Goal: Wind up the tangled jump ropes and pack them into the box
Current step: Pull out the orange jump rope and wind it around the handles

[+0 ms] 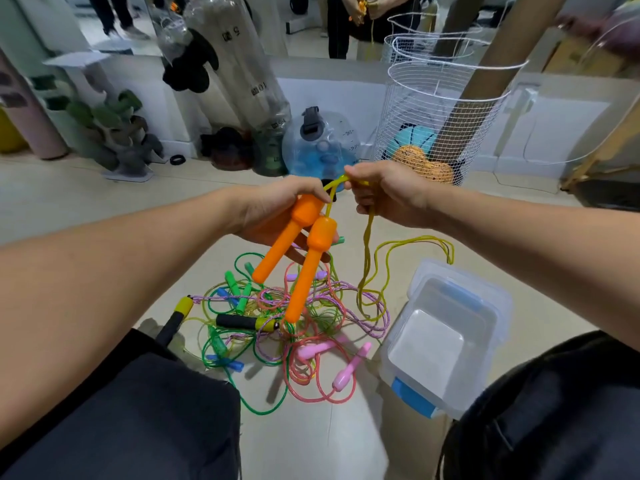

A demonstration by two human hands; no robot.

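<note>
While the left hand (pixel 277 216) clamps both orange handles (pixel 294 251) and the right hand (pixel 388 195) pinches their yellow cord (pixel 367 244), winding looks underway, needing another loop around them

— How was my feed?
— Bright, even indoor light, I saw soft shadows under the ropes (pixel 294 327) on the floor (pixel 69 199).
— Distortion?
— Wide-angle bending at the edges; far corners blurred, and I noted mild glare on the box (pixel 446 341).
</note>
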